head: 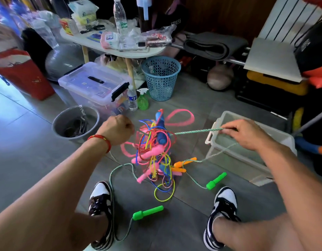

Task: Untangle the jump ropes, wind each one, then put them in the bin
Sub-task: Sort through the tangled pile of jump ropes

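Observation:
A tangle of jump ropes [153, 147] in pink, blue, yellow and red hangs lifted off the floor, its lower loops resting on the tiles. My left hand [118, 130] grips the tangle at its upper left. My right hand [241, 134] pinches a green-and-white braided rope [196, 131] pulled taut out of the tangle to the right. Two green handles [148, 212] [216, 181] of that rope lie on the floor near my shoes. Orange handles [185, 163] sit beside the tangle. A clear plastic bin [247, 156] stands on the floor under my right hand.
A grey bucket [75, 122] stands left of my left hand. Behind are a lidded clear storage box [95, 84], a water bottle [132, 97], a green spray bottle [143, 100], a blue mesh basket [161, 77] and a cluttered white table [113, 49].

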Available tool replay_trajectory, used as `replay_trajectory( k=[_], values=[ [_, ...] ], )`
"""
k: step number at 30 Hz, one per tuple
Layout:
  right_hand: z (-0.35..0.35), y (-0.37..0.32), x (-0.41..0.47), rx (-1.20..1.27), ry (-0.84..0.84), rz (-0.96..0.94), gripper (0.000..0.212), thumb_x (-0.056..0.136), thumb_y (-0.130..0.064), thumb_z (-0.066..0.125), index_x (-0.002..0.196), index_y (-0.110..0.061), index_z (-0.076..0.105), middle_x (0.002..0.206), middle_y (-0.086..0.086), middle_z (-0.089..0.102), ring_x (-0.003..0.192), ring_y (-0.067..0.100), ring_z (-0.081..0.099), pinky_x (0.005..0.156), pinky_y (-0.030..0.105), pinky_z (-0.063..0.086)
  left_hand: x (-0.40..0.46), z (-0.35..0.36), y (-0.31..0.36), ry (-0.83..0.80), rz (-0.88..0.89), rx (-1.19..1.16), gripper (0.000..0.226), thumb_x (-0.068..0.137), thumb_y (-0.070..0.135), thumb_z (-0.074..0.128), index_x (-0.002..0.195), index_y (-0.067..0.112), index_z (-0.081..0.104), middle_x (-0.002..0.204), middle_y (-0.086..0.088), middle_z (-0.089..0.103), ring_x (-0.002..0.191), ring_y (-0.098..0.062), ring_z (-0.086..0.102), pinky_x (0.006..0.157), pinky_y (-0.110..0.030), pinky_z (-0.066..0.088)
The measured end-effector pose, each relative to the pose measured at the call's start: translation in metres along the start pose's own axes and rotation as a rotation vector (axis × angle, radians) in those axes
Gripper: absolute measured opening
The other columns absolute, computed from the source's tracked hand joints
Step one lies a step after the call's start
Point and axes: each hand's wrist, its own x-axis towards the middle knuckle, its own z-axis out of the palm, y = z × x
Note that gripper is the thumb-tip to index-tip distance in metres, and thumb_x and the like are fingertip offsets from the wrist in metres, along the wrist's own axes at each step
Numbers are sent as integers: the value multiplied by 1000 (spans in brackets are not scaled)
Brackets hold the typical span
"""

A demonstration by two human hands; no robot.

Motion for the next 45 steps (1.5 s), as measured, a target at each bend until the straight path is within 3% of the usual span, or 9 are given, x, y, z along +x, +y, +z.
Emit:
replay_trajectory(
  k=[12, 15, 21, 27, 31, 35, 38, 41, 45],
  values=[
    [3, 26, 2, -26, 21, 326, 20, 94, -34, 61, 79, -35, 74, 63, -6, 70, 72, 18, 65, 72, 36, 54, 8, -1, -8, -83, -122, -229, 21, 92, 11, 59, 81, 18, 75, 80, -9, 71, 78, -29, 66, 72, -32, 56],
    [8, 24, 0, -9, -38, 339, 19, 95, -32, 62, 82, -32, 76, 66, -5, 71, 71, 17, 63, 65, 31, 46, -6, -6, 8, -315, -157, -653, 22, 103, 14, 54, 85, 9, 67, 54, 2, 46, 38, -13, 31, 38, -15, 20],
    [24, -8, 9, -85, -89, 329, 8, 89, -29, 68, 90, -34, 74, 92, -3, 72, 97, 28, 64, 88, 36, 51, -12, 2, 43, -427, -10, -1035, 22, 107, 15, 46, 93, 7, 60, 54, 4, 28, 40, -8, 21, 43, -19, 12],
    [55, -104, 6, 299, -207, -237, 58, 89, -37, 74, 141, -25, 52, 139, 0, 53, 126, 10, 51, 105, 22, 38, -5, 9, 76, -446, 139, -1144, 24, 106, 15, 46, 94, 6, 64, 52, 5, 31, 45, -9, 23, 47, -25, 14],
    [80, -115, 23, 167, -186, -269, 17, 95, -33, 62, 96, -21, 74, 99, 3, 72, 97, 19, 64, 87, 31, 47, -14, -6, 86, -438, 190, -1228, 22, 105, 18, 48, 99, 7, 66, 53, 7, 26, 46, -8, 15, 44, -23, 8],
    [83, -66, 39, -66, -337, -47, 29, 97, -33, 58, 72, -21, 70, 76, 6, 65, 84, 25, 64, 70, 29, 41, -9, -45, 60, -244, 80, -1454, 16, 95, 25, 55, 90, 15, 65, 48, 11, 17, 47, -9, 6, 42, -23, 8],
    [84, -48, 41, -106, -355, -15, 33, 98, -30, 58, 66, -25, 64, 70, -1, 60, 80, 20, 61, 67, 26, 34, -3, -45, 38, -53, -26, -1206, 17, 93, 21, 62, 78, 16, 65, 49, 8, 25, 41, -10, 15, 39, -22, 13],
    [66, -53, 44, 75, -301, -35, 32, 100, -29, 58, 73, -22, 72, 75, 6, 70, 71, 18, 61, 61, 26, 41, 14, -32, -1, 155, -75, -282, 13, 92, 26, 66, 85, 17, 71, 74, -6, 64, 63, -20, 58, 57, -23, 47],
    [33, -73, 43, 357, -126, -98, 30, 100, -30, 59, 76, -20, 73, 58, -2, 63, 57, 19, 59, 63, 32, 50, 11, -17, -26, -230, -112, 357, 32, 86, 27, 61, 113, 12, 65, 117, -19, 68, 100, -33, 62, 94, -35, 52]
  ],
)
